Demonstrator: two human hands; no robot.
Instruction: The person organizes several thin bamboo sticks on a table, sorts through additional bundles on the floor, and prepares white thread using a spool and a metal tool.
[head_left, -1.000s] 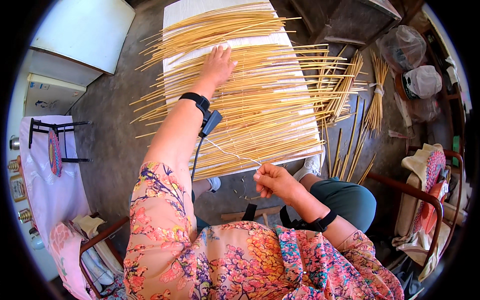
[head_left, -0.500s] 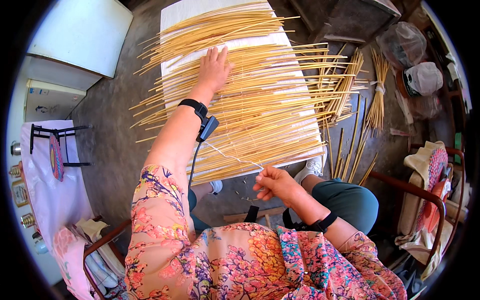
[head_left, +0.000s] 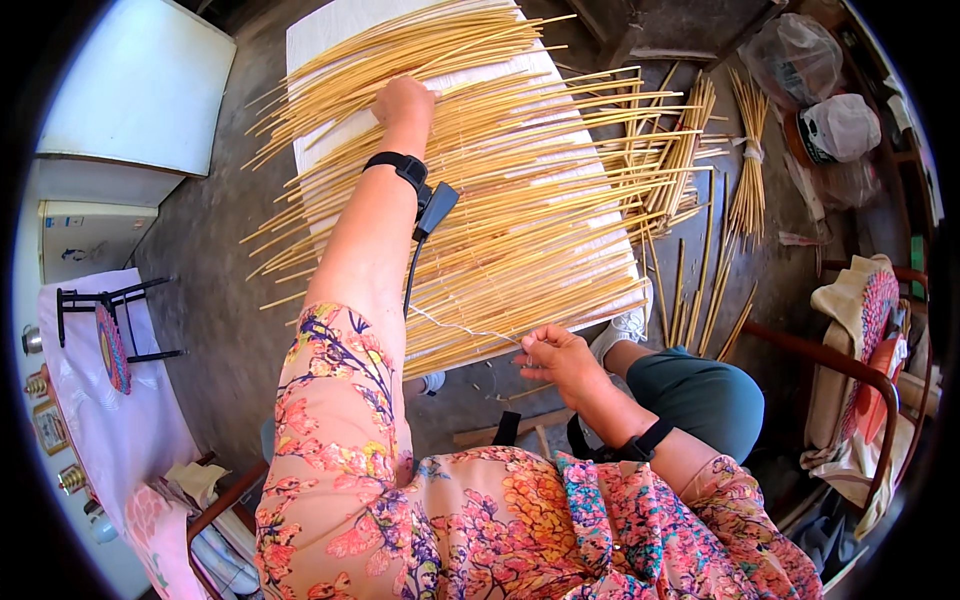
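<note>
My left hand [head_left: 404,103] reaches across the white board [head_left: 309,48], its fingers curled down at the near edge of a far batch of thin yellow stalks [head_left: 400,62]. My fingertips are hidden, so what they grip cannot be made out. Closer to me lies a wide row of stalks [head_left: 500,205], spread side by side and crossed by thin lines of thread. My right hand [head_left: 562,362], beyond the board's near edge, pinches a white string [head_left: 455,326]. The string runs left over the nearest stalks towards my left forearm.
Loose stalks [head_left: 690,160] and a tied bundle [head_left: 748,165] lie on the floor at the right. A wooden-armed chair [head_left: 850,365] stands at the near right. Plastic-wrapped items [head_left: 835,130] sit far right. A white cabinet [head_left: 135,85] and a black-legged stool [head_left: 112,335] are left.
My left hand has gone farther away and slightly left, from lying spread on the near row to curling at the far batch. My right hand keeps its pinch on the string.
</note>
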